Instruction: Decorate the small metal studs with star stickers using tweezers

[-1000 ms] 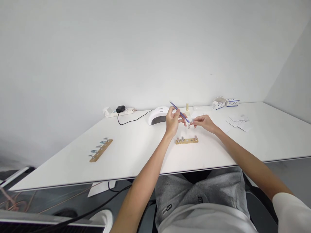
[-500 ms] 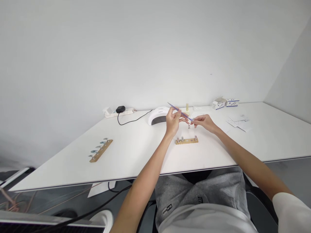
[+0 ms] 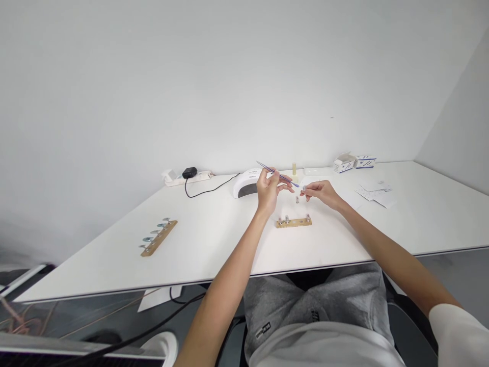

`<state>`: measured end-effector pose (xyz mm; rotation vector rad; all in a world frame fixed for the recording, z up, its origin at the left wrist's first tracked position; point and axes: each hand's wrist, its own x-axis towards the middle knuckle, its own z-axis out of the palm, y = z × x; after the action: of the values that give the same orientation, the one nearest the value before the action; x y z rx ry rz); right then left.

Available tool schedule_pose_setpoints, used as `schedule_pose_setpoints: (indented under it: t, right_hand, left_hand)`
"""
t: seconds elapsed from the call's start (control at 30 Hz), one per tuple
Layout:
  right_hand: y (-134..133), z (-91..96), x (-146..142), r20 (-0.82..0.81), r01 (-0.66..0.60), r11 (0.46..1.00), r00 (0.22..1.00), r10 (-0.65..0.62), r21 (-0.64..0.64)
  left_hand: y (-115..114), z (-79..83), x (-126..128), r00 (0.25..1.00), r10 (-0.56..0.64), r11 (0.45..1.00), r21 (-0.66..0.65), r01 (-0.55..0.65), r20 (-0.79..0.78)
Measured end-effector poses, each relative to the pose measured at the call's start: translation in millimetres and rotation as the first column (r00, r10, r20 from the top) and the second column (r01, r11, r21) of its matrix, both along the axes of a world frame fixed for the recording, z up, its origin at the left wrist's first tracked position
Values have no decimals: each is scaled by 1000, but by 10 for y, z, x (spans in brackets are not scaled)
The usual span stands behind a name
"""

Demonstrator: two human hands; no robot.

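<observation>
the tool (image 3: 286, 178) is violet (rather bluish), the table (image 3: 217, 229) white.

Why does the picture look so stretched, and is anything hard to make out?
Head view: the desk and forearms stretch toward the edges, probably from a wide lens; head view, lower left: cables look smeared; head view, centre: the piece in the right hand is too tiny to identify.

1. wood-like, matt, pale: near strip (image 3: 295, 223) and far-left strip (image 3: 159, 239).
2. plastic-looking, smooth, softly glossy: white domed device (image 3: 249, 175); duller, black: power adapter (image 3: 189, 173).
3. smooth, with faint sheen: white tabletop (image 3: 217, 229).
4. smooth, glossy: blue-violet tool (image 3: 291, 182).
5. shiny, too small for material: held piece (image 3: 304, 188).
6. thin paper: sheets (image 3: 376, 193); printed card: boxes (image 3: 365, 162).
7. soft matt cloth: grey trousers (image 3: 275, 306).
</observation>
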<state>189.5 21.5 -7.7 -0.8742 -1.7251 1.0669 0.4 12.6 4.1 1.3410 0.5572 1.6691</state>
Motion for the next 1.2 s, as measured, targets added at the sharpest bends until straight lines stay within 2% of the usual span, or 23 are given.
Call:
schedule_pose_setpoints:
  t: [0.27,0.47,0.93,1.2]
  right_hand:
    - [34,-19,-7,10,-22,1000,1000,22,0]
    - [-12,33,-21,-7,-12,1000,1000,12,-18]
    - [8,7,32,-54,-127,987,991,122,-100]
    - [-11,32,19,-83,-161,977,985,151,-143]
  left_hand:
    - [-33,-17,36,997,-48,999,-3,48,-56]
    - [-52,-15,51,996,-69,998,-3,68,-63]
    - [-26,-53,44,995,-87,996,8,87,-57]
    - [-49,-21,44,996,-80,997,17,80,-32]
